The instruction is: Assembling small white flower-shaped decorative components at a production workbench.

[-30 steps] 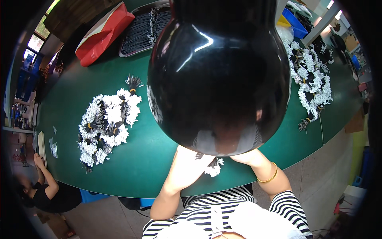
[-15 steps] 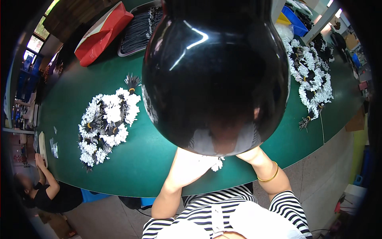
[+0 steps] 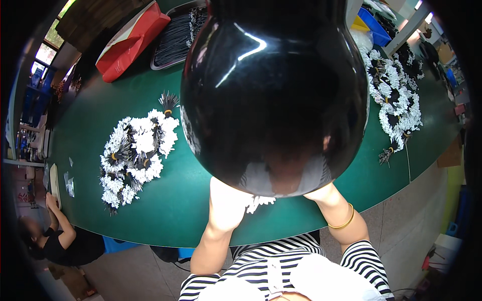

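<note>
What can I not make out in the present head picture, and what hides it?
Head view:
Left hand, right hand: fingers and any grip hidden behind the glossy black rounded dome.
Small frilly white cluster: upper part behind the same dome.
Shallow grey metal tray: right end behind it too.

The head-worn fisheye looks down from just above the hands [image 3: 228,204] and green table [image 3: 175,215].

A black dome [image 3: 273,110] partly hides the left grip [image 3: 229,203] beside white pieces [image 3: 258,202].
</note>
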`<state>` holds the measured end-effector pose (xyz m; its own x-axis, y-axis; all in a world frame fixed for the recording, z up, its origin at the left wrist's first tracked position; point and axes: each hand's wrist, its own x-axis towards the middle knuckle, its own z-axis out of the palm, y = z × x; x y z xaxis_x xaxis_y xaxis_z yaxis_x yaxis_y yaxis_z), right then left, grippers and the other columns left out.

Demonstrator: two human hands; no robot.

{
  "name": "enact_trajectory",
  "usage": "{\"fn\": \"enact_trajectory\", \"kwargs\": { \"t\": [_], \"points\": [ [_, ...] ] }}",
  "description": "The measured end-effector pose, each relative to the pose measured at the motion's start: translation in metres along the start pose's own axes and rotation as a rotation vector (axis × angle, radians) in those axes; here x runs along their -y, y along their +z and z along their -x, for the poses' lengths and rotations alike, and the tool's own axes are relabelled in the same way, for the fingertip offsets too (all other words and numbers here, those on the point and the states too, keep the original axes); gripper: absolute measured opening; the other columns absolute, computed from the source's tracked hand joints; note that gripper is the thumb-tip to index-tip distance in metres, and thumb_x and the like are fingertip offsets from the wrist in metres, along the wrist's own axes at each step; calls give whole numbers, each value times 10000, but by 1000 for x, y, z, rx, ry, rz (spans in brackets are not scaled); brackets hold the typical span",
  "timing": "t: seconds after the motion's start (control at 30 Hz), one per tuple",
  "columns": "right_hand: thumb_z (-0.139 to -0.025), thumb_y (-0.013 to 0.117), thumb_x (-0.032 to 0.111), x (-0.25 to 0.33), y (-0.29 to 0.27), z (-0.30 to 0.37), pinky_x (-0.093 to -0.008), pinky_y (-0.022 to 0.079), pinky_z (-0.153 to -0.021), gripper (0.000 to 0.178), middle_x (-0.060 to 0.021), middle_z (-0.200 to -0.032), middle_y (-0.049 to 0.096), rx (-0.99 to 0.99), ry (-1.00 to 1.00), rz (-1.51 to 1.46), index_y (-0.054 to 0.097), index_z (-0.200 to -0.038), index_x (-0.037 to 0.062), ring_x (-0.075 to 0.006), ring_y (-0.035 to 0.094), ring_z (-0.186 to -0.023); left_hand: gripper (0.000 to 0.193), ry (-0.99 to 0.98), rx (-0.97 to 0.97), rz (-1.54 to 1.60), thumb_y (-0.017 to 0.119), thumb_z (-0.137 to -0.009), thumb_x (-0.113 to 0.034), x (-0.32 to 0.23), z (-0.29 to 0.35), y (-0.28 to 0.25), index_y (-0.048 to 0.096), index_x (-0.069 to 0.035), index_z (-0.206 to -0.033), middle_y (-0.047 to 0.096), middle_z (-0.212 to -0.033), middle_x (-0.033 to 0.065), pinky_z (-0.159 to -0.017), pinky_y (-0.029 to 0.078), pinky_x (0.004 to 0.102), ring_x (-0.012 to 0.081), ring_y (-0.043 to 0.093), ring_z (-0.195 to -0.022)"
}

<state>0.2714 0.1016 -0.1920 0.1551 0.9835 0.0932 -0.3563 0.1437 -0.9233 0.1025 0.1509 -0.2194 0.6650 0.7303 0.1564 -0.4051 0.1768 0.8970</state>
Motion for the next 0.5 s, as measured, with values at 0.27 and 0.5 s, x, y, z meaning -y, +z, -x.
{"fn": "enact_trajectory", "kwargs": {
  "t": [0.27,0.5],
  "points": [
    [-784,527,-36,-28,-20,8,-193,392,-562,32,-1,-699,537,-82,-43,-188,533,-786,-5,-37,454,-620,709,-101,-473,351,668,-682,-179,-16,-5,19,299,76,-1231,529,-987,124,-561,413,182,80,494,-662],
    [-747,584,20,-17,-18,7,-183,322,-499,150,31,-633,471,23,-7,-134,482,-638,31,-18,374,-588,965,-2,-204,425,727,-584,-135,-17,-4,14,146,12,-1340,295,-1332,195,-958,351,374,298,368,-1193]
  ]
}}
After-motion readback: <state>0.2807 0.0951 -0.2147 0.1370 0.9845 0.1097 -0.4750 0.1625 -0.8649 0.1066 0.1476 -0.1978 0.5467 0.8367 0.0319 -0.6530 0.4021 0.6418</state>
